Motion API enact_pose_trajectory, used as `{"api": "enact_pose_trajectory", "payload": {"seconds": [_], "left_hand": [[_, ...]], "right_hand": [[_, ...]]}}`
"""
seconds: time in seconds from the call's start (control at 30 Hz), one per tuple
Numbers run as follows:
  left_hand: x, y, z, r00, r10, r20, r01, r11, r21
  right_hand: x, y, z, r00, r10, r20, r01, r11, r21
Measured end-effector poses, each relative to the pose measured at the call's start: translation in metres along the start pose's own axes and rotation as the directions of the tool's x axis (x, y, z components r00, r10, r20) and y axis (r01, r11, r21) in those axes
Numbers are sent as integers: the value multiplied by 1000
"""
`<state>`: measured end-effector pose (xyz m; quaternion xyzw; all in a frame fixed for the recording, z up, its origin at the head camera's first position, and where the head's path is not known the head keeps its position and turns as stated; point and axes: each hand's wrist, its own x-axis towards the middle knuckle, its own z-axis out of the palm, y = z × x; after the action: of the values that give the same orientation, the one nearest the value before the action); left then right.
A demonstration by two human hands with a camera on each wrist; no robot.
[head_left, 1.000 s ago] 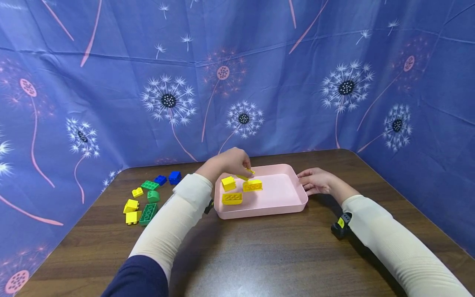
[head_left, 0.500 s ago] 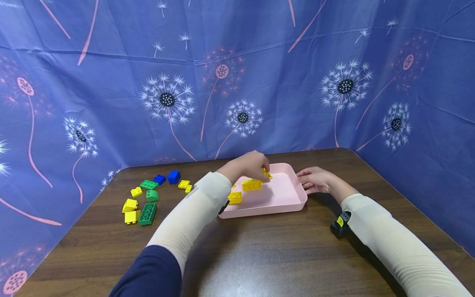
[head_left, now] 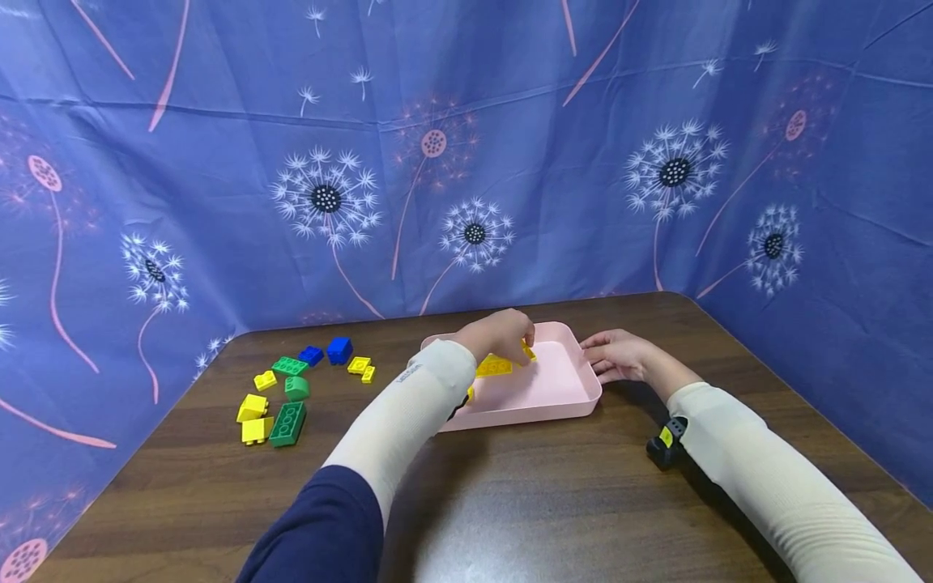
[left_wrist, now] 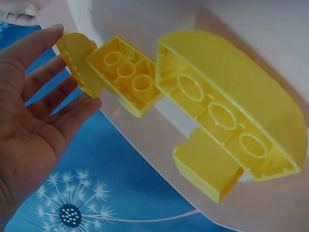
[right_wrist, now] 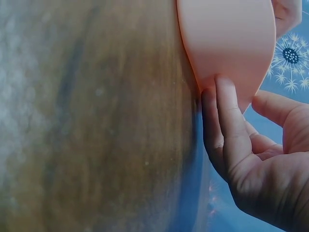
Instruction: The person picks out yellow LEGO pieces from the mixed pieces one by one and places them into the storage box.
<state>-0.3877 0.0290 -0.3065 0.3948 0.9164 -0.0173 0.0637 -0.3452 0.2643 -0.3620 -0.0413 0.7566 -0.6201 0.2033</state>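
Observation:
My left hand (head_left: pixel 503 334) is over the pink tray (head_left: pixel 521 414), its thumb and fingertips pinching a yellow toy brick (left_wrist: pixel 79 63). Right beside that one, a yellow brick (left_wrist: pixel 125 72) lies in the tray with its hollow underside showing. A larger round-backed yellow brick (left_wrist: pixel 231 92) and a small yellow block (left_wrist: pixel 207 162) lie farther along in the left wrist view; the forearm mostly hides them from the head camera. My right hand (head_left: pixel 618 356) touches the outside of the tray's right end, its fingers (right_wrist: pixel 229 111) fairly straight along the wall.
Loose toy bricks lie on the wooden table (head_left: pixel 568 502) to the left: green ones (head_left: pixel 287 423), blue ones (head_left: pixel 339 350) and several yellow ones (head_left: pixel 257 430). A blue dandelion-print curtain (head_left: pixel 474 162) stands behind the table and along its sides.
My left hand has moved right over the tray and then lowered with the yellow brick. Its arm now uncovers two small yellow bricks on the table. The right hand stays at the tray's end.

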Motion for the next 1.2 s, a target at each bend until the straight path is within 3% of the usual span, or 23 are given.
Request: {"api": "enact_pose_trajectory", "payload": {"seconds": [0.57,0.87,1.07,1.2], "left_hand": [[-3,-5,5,996,-74,48,75,997,-13],[-10,-6,-15,999,-41,2,41,999,-35],[-27,-4,-22,999,41,-23,-41,999,-5],[-41,-6,-20,997,62,-40,-63,998,-5]], "right_hand": [[4,0,2,1000,-10,10,10,1000,-6],[2,-1,0,1000,-8,12,8,1000,-7],[0,-1,0,1000,-4,10,4,1000,-3],[0,0,0,1000,-4,7,4,1000,7]]}}
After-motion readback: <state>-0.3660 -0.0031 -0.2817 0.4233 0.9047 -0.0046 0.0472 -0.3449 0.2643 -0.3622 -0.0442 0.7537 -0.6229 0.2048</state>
